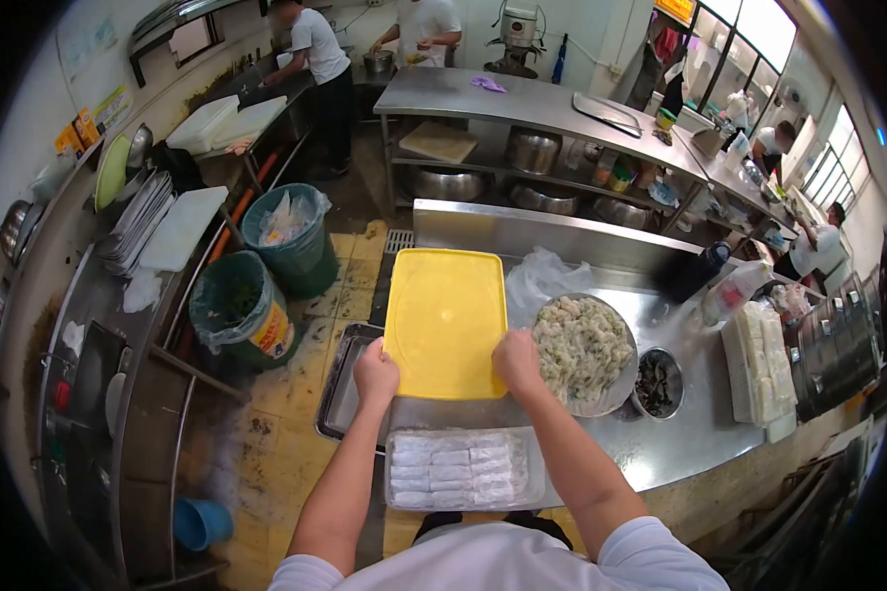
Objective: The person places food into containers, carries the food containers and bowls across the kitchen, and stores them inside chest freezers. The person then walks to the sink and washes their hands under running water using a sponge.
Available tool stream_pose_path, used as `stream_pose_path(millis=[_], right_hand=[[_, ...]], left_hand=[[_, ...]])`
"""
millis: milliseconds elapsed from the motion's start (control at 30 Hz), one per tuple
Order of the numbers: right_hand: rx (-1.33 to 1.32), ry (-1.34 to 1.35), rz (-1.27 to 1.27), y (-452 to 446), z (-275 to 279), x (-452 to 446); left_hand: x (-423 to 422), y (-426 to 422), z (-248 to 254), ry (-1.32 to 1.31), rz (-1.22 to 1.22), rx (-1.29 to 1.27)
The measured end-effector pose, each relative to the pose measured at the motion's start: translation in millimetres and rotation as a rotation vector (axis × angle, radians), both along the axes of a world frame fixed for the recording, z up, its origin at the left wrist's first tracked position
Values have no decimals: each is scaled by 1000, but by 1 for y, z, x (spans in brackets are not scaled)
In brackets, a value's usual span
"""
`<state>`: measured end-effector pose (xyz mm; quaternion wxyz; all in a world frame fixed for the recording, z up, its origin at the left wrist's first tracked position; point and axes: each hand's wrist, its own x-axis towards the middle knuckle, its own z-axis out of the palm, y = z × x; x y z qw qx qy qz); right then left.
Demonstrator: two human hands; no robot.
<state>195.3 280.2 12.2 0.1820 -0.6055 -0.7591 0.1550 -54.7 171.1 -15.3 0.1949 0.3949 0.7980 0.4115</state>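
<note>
A flat yellow plastic lid point(445, 325) with a raised rim is held out in front of me. My left hand point(375, 372) is closed on its lower left edge, and my right hand point(518, 361) grips the lower right edge. Below it, nearer my body, a clear plastic container point(536, 483) holds rows of white, wrapped rolls point(451, 471). Right of the lid stands a wide bowl point(625, 394) heaped with a pale, wet mixture flecked with green point(581, 345). Beside that, a small metal bowl point(639, 406) contains dark strips point(657, 382).
A metal tray point(340, 394) lies left of the lid. Crumpled clear plastic point(547, 271) sits behind it. At right are a dark bottle point(695, 273), a white crate point(759, 364) and steel steamers point(836, 340). Two lined bins point(291, 241) stand at left; people work farther back.
</note>
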Motion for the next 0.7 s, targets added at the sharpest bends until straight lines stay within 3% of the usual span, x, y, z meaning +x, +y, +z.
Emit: stream_pose_path(millis=[100, 200, 300, 500, 700], right_hand=[[178, -37, 45, -12, -12, 7], [-70, 5, -54, -11, -12, 5], [-47, 48, -49, -3, -16, 5], [39, -89, 8, 10, -17, 2], [-47, -99, -19, 7, -14, 0]], left_hand=[[-2, -7, -19, -78, 15, 97], [0, -9, -21, -220, 65, 171], [5, -1, -18, -137, 60, 264], [15, -3, -1, 155, 75, 1], [16, -13, 5, 68, 68, -8]])
